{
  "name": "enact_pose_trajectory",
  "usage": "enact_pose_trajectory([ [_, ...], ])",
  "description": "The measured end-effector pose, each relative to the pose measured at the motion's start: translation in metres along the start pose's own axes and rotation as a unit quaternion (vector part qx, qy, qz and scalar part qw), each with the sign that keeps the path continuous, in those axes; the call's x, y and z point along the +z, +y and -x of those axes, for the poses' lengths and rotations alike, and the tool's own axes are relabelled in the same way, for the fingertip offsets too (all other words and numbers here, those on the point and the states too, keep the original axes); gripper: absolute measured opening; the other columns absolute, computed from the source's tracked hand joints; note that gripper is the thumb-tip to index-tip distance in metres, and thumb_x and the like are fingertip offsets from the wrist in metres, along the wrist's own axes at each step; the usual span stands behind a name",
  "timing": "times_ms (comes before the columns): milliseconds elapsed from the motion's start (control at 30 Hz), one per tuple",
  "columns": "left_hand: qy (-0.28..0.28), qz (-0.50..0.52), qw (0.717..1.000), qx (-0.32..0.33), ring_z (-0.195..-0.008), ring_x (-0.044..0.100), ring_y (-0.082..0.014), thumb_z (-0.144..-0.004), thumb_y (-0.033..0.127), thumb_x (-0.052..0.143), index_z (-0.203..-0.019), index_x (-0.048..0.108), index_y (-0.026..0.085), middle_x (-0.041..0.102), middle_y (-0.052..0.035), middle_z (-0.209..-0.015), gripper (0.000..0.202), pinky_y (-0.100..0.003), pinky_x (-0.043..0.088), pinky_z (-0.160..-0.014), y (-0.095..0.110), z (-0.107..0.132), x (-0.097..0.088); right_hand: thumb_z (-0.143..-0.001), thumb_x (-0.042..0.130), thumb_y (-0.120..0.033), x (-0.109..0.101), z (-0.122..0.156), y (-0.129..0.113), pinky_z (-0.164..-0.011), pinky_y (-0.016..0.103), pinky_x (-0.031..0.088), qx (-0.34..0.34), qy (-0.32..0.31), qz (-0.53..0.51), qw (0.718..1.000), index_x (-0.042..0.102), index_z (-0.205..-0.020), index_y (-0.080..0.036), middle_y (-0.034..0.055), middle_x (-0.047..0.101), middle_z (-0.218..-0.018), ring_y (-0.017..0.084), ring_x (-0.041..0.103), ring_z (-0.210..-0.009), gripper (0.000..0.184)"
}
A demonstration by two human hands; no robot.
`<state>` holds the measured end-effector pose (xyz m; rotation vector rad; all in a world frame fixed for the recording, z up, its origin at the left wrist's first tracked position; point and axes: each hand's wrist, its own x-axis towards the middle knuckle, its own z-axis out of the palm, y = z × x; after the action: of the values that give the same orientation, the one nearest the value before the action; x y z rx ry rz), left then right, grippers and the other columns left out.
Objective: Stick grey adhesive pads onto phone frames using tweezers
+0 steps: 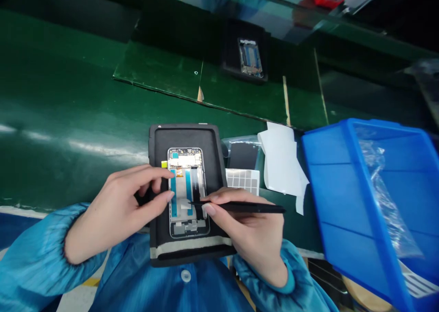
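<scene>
While our right hand [247,239] grips a black stylus [240,207], tip on the open phone [188,191], our left hand [116,207] rests narrow-fingered at its left edge. Phone sits in a black holder [157,239] on the tabletop [68,120]; blue bin [343,188] farther right.

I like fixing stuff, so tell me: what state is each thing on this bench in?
phone: back open, insides showing, lying in the black tray.
black tool: gripped by right hand, tip on the phone.
left hand: fingers touching the phone's left edge.
blue bin: holds a clear plastic bag.
far phone: back open, untouched.
</scene>
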<state>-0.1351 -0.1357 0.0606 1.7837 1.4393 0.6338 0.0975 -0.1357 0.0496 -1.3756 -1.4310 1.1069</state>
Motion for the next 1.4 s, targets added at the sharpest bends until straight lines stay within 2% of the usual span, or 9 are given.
enact_pose_trajectory([
  [67,0.030,-0.048,0.998,0.028,-0.069,0.058,-0.0107,-0.094,0.028,0.060,-0.110,0.067,0.024,0.061,0.0018,-0.080,0.018,-0.021,0.048,-0.057,-0.005,0.000,0.002,-0.072,0.084,-0.018,0.001,-0.005,-0.001,-0.059,0.027,0.065,0.011,0.024,0.024,0.999,0.077,-0.077,-0.025,0.0017,0.078,-0.073,0.019,0.074,-0.064,0.011],
  [200,0.081,-0.128,0.981,0.123,-0.081,0.061,-0.0154,-0.094,0.021,0.059,-0.106,0.067,0.018,0.066,-0.0031,-0.089,0.014,-0.031,0.051,-0.075,-0.014,0.000,0.015,-0.074,0.083,-0.022,0.005,-0.016,-0.001,-0.053,0.027,0.063,0.027,0.051,0.078,0.995,0.077,-0.076,-0.024,0.0020,0.077,-0.071,0.019,0.073,-0.060,0.007],
  [333,0.109,-0.153,0.969,0.158,-0.080,0.059,-0.0179,-0.089,0.016,0.064,-0.106,0.067,0.015,0.066,-0.0062,-0.091,0.017,-0.034,0.050,-0.073,-0.022,0.002,0.029,-0.074,0.083,-0.024,0.011,-0.025,-0.001,-0.049,0.024,0.061,0.025,0.035,0.099,0.994,0.076,-0.076,-0.023,0.0010,0.076,-0.070,0.016,0.071,-0.057,0.007],
  [733,0.124,-0.151,0.968,0.155,-0.076,0.057,-0.0179,-0.088,0.014,0.064,-0.107,0.066,0.017,0.064,-0.0057,-0.087,0.019,-0.034,0.047,-0.068,-0.026,0.002,0.034,-0.075,0.083,-0.026,0.018,-0.034,-0.001,-0.047,0.024,0.060,0.041,0.015,0.101,0.994,0.077,-0.078,-0.024,0.0013,0.077,-0.071,0.017,0.071,-0.056,0.007],
  [1400,0.104,-0.155,0.969,0.164,-0.078,0.054,-0.0182,-0.087,0.012,0.066,-0.107,0.066,0.012,0.061,-0.0072,-0.089,0.020,-0.035,0.046,-0.068,-0.026,0.000,0.033,-0.077,0.081,-0.025,0.018,-0.034,0.002,-0.050,0.023,0.061,0.031,0.001,0.118,0.993,0.076,-0.080,-0.023,0.0013,0.077,-0.073,0.016,0.072,-0.059,0.006],
])
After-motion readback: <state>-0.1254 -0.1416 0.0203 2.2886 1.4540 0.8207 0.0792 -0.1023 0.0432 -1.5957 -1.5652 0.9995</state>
